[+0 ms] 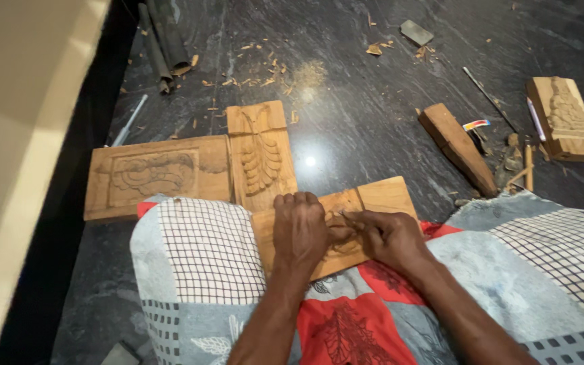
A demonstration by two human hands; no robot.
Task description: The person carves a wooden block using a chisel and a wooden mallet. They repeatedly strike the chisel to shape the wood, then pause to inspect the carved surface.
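A wooden panel (366,203) lies across the seated person's lap, over a checked cloth (204,250), steadied for carving. The left hand (299,230) presses flat on it, grip closed on nothing. The right hand (390,236) pinches a thin carving tool (350,218) against the wood. Two carved panels (190,165) rest on the dark floor (359,101) beyond.
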